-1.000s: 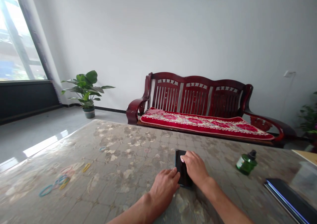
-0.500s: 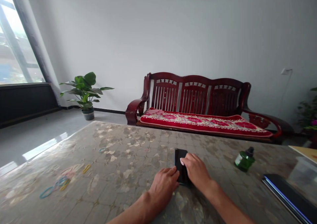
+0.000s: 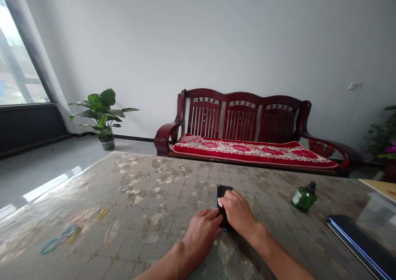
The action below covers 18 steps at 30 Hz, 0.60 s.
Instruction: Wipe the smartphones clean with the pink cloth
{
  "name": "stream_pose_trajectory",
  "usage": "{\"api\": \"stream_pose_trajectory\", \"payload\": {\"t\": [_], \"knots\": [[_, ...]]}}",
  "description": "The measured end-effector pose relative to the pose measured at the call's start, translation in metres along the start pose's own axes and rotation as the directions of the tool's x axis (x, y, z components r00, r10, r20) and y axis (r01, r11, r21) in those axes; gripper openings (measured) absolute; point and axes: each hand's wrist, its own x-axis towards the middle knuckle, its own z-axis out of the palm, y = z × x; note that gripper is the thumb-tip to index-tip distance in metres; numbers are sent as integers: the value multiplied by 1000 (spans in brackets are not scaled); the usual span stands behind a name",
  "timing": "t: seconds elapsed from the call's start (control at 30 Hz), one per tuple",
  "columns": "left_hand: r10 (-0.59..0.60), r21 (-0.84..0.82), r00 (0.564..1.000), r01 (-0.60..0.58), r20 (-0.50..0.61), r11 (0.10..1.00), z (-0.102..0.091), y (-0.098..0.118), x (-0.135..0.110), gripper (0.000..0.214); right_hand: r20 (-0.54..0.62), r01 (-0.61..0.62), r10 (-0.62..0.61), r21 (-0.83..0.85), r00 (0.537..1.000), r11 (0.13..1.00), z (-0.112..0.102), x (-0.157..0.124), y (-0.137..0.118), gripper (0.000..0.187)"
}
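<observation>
A black phone-like slab (image 3: pixel 223 190) lies flat on the patterned table (image 3: pixel 148 197) in front of me. My right hand (image 3: pixel 238 212) rests on top of it, fingers curled over its right side and thumb across its face. My left hand (image 3: pixel 201 234) touches its near left corner with bent fingers. Most of the slab is hidden under both hands.
A small green bottle (image 3: pixel 304 197) stands to the right. A dark flat device (image 3: pixel 359 245) lies at the table's right edge. Several coloured rubber bands (image 3: pixel 69 232) are scattered at the left. A red wooden sofa (image 3: pixel 247 135) and a potted plant (image 3: pixel 102 113) stand behind the table.
Both hands have closed in a little more over the black slab, covering more of it. The camera has drifted slightly; the other things stay where they were.
</observation>
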Motion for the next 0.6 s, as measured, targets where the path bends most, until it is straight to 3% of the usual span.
{"api": "stream_pose_trajectory", "payload": {"t": [0.2, 0.47, 0.6], "knots": [[2, -6, 1000, -2, -16, 1000, 0, -1, -2, 19, 42, -60, 60, -7, 997, 998, 0, 38, 5, 27], [-16, -27, 1000, 15, -26, 1000, 0, 0, 0, 17, 23, 61, -63, 84, 998, 995, -6, -21, -2, 28], [-14, -25, 1000, 13, -15, 1000, 2, -1, 0, 18, -31, 36, -34, 58, 999, 998, -3, -16, 7, 29]]}}
